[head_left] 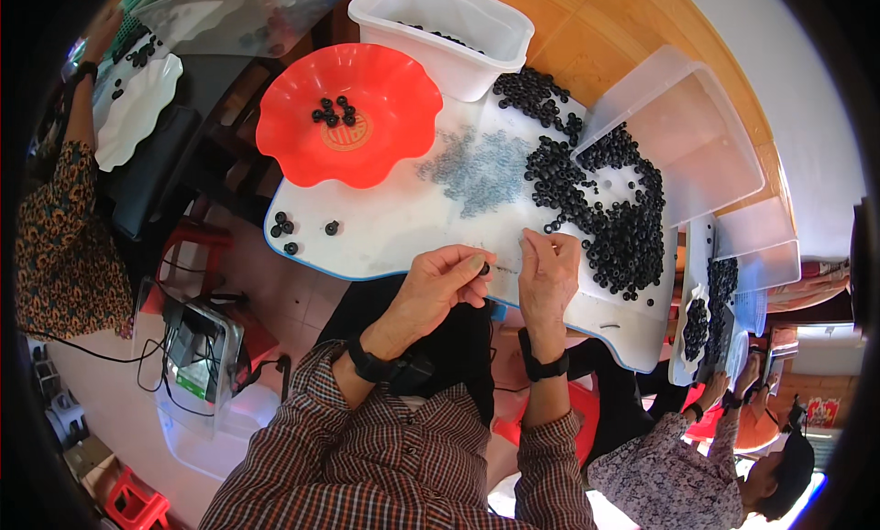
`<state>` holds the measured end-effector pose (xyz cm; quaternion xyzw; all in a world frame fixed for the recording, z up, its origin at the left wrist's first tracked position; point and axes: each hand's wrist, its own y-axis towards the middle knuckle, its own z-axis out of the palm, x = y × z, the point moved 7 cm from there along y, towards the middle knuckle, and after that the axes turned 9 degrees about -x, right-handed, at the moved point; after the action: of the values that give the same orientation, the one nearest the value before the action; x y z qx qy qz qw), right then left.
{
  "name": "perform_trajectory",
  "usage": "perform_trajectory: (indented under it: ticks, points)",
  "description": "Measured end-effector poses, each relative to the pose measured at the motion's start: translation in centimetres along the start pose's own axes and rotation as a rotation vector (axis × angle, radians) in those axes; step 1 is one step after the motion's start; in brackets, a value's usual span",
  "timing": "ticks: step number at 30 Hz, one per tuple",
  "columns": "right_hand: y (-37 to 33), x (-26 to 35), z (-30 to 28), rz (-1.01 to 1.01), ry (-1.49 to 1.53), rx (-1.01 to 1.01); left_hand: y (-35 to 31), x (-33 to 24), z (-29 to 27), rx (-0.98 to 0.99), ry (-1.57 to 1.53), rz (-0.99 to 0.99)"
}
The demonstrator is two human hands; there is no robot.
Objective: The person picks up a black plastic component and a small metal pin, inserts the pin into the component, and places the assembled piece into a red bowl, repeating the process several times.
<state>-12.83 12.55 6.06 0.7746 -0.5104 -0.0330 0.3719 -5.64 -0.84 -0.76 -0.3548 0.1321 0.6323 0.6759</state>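
Above the near edge of the white table (394, 237), my left hand (431, 287) pinches a small black ring-shaped part (484, 269) between thumb and fingertips. A short gap separates it from my right hand (550, 269), whose thumb and forefinger are pressed together. Whatever sits in that right pinch is too small to make out. Beyond my hands lies a scatter of tiny clear bits (481, 168). To its right spreads a big heap of black round parts (628, 232). Several finished-looking black pieces (282, 224) rest at the table's left end.
A red scalloped bowl (394, 86) holds several black pieces. Behind it stands a white tub (495, 21) with black parts inside. A translucent bin (687, 136) tilts over the heap's right side. People work at left and lower right; a cable-filled clear box (197, 365) is at left.
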Motion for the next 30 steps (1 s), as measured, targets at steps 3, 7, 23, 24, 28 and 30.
perform_trajectory:
  ticks: [3,7,23,24,28,30]
  points:
    - [-0.1,-0.5,0.1,0.030,0.073,-0.014,0.1,0.1,-0.1,-0.001,-0.025,-0.014]
    - [-0.3,0.2,-0.5,0.102,0.276,-0.030,0.1,0.0,-0.3,-0.026,-0.042,-0.030]
    - [-2.1,3.4,-1.7,0.287,0.715,0.138,0.0,0.0,0.1,0.006,-0.056,0.042]
    - [-2.2,3.3,-1.7,0.291,0.714,0.139,0.0,-0.1,0.1,-0.007,-0.028,0.042]
    - [-2.3,3.2,-1.7,0.287,0.701,0.139,-0.1,-0.1,0.2,-0.004,0.033,0.057]
    - [-2.4,3.1,-1.9,0.281,0.669,0.153,-0.1,-0.1,0.3,-0.008,0.086,0.064]
